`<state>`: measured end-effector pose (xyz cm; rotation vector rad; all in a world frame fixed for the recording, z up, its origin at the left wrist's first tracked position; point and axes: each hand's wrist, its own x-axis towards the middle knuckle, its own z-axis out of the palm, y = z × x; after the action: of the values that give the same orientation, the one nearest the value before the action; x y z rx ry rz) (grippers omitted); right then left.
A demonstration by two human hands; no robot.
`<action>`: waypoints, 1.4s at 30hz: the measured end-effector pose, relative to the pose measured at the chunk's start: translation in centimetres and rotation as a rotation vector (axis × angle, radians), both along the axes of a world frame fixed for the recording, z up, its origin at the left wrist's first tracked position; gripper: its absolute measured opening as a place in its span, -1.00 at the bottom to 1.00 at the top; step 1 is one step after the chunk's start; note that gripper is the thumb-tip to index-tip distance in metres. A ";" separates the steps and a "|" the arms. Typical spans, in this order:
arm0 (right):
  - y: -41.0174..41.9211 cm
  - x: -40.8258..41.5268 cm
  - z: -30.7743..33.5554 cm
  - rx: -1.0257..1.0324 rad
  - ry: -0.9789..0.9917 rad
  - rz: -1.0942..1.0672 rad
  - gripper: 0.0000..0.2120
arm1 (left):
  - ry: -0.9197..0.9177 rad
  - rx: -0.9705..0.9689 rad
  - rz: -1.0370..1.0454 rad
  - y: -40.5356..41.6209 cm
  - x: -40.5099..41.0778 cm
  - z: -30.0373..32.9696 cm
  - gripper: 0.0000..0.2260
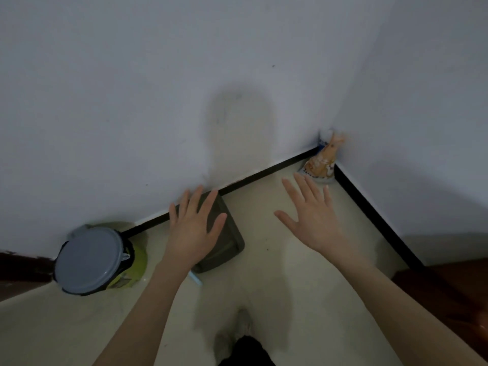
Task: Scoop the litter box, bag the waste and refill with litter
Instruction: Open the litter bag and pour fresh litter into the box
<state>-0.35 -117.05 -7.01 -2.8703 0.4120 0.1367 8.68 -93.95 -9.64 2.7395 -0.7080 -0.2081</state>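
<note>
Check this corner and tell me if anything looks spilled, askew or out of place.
No spill shows. The dark litter box sits skewed to the black baseboard rather than square. A thin blue object pokes from under its near edge; too blurred to identify. The orange bag stands in the corner.

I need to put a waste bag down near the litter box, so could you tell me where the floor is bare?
Bare floor lies between the litter box and the orange bag in the corner, under the right hand. It is tighter between the box and the lidded bin, where the left hand hovers.
</note>
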 end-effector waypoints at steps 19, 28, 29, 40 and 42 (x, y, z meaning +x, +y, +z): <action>-24.1 -9.0 1.9 -0.008 0.038 -0.117 -0.35 | 0.093 0.075 -0.104 -24.4 -3.9 1.1 -0.37; -36.4 -3.8 -1.1 -0.001 0.162 -0.095 -0.34 | 0.185 0.055 -0.117 -36.6 -2.6 -2.7 -0.23; -37.4 -2.7 -1.7 0.000 0.164 -0.094 -0.34 | 0.191 0.057 -0.121 -37.5 -1.6 -3.3 -0.24; -49.0 15.2 -15.1 -0.031 0.289 -0.020 -0.36 | 0.208 0.087 -0.143 -49.1 14.2 -14.9 -0.26; -51.2 18.8 -18.9 -0.018 0.309 -0.029 -0.37 | 0.210 0.101 -0.145 -50.9 17.5 -17.8 -0.26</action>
<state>18.43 -168.27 -25.93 -2.8634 0.5126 0.5778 26.20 -144.82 -27.42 2.7064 -0.8573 -0.5687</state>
